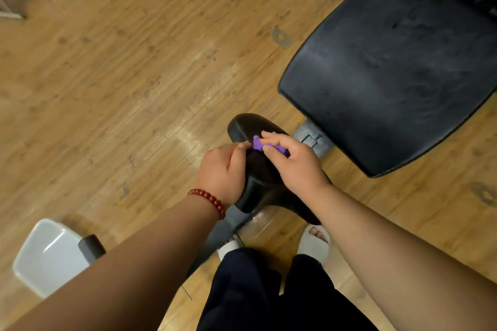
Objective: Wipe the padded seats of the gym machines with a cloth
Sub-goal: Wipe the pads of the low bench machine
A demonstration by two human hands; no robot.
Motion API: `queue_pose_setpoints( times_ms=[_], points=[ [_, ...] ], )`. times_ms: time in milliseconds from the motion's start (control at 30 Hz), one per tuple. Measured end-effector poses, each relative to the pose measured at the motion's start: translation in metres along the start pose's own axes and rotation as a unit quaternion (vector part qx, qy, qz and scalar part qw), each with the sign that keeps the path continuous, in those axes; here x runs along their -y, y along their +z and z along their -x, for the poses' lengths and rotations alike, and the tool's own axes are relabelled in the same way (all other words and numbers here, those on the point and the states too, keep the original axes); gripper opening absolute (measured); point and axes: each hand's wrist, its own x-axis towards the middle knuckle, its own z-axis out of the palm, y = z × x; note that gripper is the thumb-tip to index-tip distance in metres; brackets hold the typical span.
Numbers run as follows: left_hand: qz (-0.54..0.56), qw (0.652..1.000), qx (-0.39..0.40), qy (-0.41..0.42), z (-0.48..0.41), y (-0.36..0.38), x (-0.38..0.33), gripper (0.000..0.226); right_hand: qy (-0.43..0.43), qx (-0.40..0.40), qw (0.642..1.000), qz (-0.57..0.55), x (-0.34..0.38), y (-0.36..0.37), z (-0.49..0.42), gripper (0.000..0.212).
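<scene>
Head view: left hand (223, 169) and right hand (295, 166) both pinch a bunched purple cloth (258, 144) on the narrow padded seat (246, 125). The seat's long axis runs on past the hands toward upper left.

A glossy white square object (45, 258) lies on the wooden floor (121, 75).

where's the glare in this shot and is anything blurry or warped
Head view: a bright glare streak lies on the wood floor beside the small pad, with a dull sheen on the large seat; the wide lens swells the near forearms; the top left corner is soft with blur; the purple cloth is sharp but small.
</scene>
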Motion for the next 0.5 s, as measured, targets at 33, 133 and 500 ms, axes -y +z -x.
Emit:
queue_pose_setpoints(
  times_ms=[33,133,500],
  points=[
    [-0.014,1.000,-0.007,-0.003,0.001,0.000,-0.001,0.040,0.010,-0.002,1.000,0.007,0.001,0.001,-0.003,0.026],
    [-0.045,0.999,-0.029,-0.004,0.007,0.002,-0.003,0.046,-0.024,0.005,1.000,0.005,0.005,0.005,0.009,0.030],
    [0.031,0.993,-0.107,-0.031,0.021,0.015,-0.005,0.049,-0.099,0.036,0.994,0.007,0.003,-0.002,0.011,0.029]
  ],
)
